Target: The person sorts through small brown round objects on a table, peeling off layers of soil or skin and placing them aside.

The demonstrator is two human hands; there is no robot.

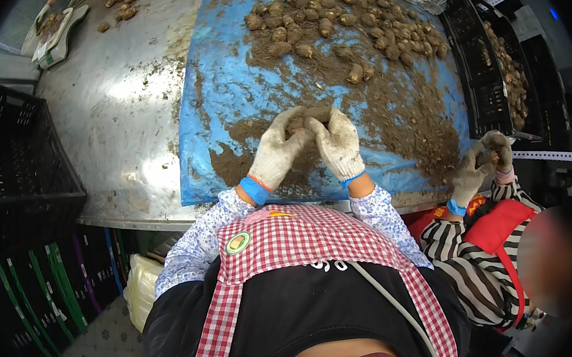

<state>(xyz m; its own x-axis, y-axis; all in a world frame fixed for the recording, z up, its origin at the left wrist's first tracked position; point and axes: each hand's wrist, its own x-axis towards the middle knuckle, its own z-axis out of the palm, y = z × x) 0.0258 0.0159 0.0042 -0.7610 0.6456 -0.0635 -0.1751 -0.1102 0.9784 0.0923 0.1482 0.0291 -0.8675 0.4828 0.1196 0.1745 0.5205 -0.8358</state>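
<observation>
Both my hands wear dirty white knit gloves and meet over the near part of a blue plastic sheet (238, 96). Between them is a small brown root vegetable (295, 125), probably a taro corm, mostly covered by the fingers. My left hand (283, 145) curls around its left side. My right hand (336, 141) closes in from the right, its fingers caked with soil. Beneath the hands lies loose dark soil (236, 167). Beyond them, a large heap of soil-covered taro corms (310, 13) spreads over the sheet, with a few lying apart nearer me.
A black plastic crate (32, 195) stands left of the metal table (119, 142). At right, another crate (480, 69) holds corms. Beside me, a co-worker's gloved hands (478, 161) hold a small corm. A scale (59, 37) and several corms (123, 11) sit at far left.
</observation>
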